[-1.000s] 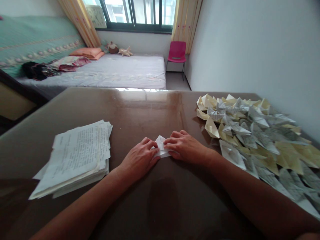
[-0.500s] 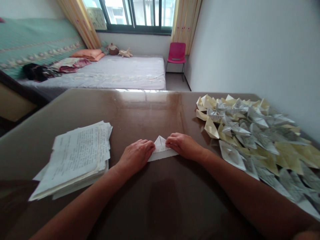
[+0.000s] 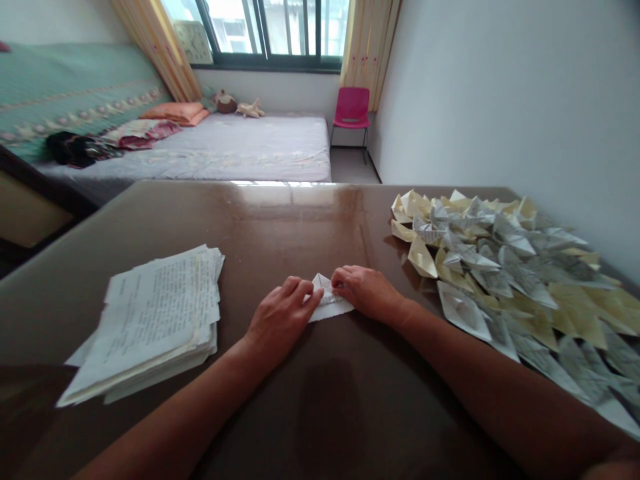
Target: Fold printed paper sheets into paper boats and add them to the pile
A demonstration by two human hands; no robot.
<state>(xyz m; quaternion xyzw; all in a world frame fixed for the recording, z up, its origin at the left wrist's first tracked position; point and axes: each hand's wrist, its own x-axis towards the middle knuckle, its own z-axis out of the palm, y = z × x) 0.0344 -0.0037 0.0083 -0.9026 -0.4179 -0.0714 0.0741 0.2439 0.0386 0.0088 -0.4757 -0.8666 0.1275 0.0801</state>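
A small folded sheet of white paper (image 3: 327, 311) lies on the brown table in front of me, its peak pointing away and a flat strip along its near edge. My left hand (image 3: 286, 310) pinches the left side of the paper, the thumb lying across its front. On the opposite side, my right hand (image 3: 367, 291) grips the paper with bent fingers, hiding its right corner. Printed lines show faintly along the fold between the two hands.
A stack of printed paper sheets (image 3: 145, 320) lies to the left on the glossy table (image 3: 280, 227). Many white and cream folded paper boats (image 3: 465, 253) crowd the right side by the wall. Beyond the table are a bed (image 3: 270, 143) and a pink chair (image 3: 352, 108).
My left hand has shifted slightly right over the paper, and its thumb now stretches across the front. The right hand stays nearly in place. The view has tilted up a little.
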